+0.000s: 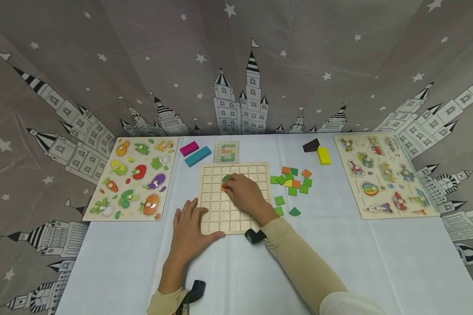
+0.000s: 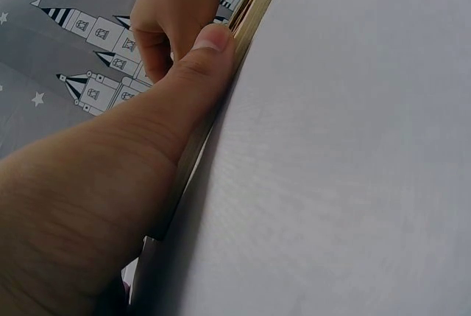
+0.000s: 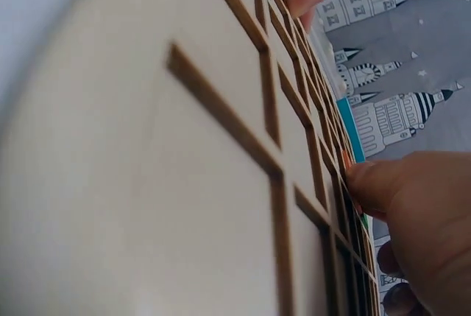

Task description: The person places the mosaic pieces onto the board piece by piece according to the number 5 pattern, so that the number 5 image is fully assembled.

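A wooden grid board (image 1: pixel 214 217) lies on the table before the person. The left hand (image 1: pixel 190 234) is spread at its near left corner, thumb along the front edge and index fingertip on the left side; in the left wrist view the thumb (image 2: pixel 210 43) lies against the board's edge. Over the upper middle of the grid, the right hand (image 1: pixel 245 195) holds an orange square tile (image 1: pixel 223 187) with curled fingers, its thumb (image 3: pixel 375 183) on the tile in the right wrist view. Just beyond is a green tile (image 1: pixel 225 178), partly covered by the fingers.
Loose green, orange and yellow tiles (image 1: pixel 293 191) lie right of the board. A pattern card (image 1: pixel 226 151) is behind it. Magenta (image 1: pixel 189 148), blue (image 1: pixel 198 156), dark (image 1: pixel 311 145) and yellow blocks (image 1: pixel 323 156) stand farther back. Vegetable (image 1: pixel 132 179) and toy picture puzzles (image 1: pixel 384 175) flank the table.
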The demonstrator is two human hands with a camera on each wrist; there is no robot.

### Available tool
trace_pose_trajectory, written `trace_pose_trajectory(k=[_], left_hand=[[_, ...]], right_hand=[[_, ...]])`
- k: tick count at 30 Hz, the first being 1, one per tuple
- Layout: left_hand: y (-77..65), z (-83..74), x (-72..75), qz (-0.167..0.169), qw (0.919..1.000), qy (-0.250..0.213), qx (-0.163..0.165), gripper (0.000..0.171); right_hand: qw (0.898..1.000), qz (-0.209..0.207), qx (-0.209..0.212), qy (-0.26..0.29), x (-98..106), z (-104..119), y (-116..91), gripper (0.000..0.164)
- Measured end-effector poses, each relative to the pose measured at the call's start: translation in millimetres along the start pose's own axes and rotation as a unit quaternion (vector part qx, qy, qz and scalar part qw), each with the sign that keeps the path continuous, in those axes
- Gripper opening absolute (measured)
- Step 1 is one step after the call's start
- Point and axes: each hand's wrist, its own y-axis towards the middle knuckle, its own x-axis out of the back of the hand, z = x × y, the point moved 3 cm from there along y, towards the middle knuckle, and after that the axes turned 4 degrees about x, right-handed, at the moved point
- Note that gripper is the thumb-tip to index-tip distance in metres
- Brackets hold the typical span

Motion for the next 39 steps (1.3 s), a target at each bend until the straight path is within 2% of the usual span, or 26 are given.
trace_pose_trajectory(k=[15,21,26,32,39], left_hand=[[1.7,-4.9,-1.0,-0.002,1.0,0.008,-0.005,0.088],[1.0,-2.3,-1.9,0.001,1.0,0.007,0.0,0.089],[-0.5,0.1,-1.0,-0.007,1.0,0.0,0.0,0.089],[-2.1,0.7,-1.3,-0.009,1.0,-0.004,-0.003,0.089],[-1.0,0.1,-1.7,-0.005,1.0,-0.001,-0.002,0.089]], right_hand=[[1.0,-0.003,-0.005,-0.019,7,-2,-12,0.029],[1.0,0.002,-0.004,-0.019,10,-4,-16,0.03],[0.999,-0.009,-0.024,-0.026,26,-10,-25,0.032],[0.994,-0.049,-0.098,0.012,57,-44,-53,0.032],[0.972,-0.107,-0.197,0.076,69,-104,-99,0.028]])
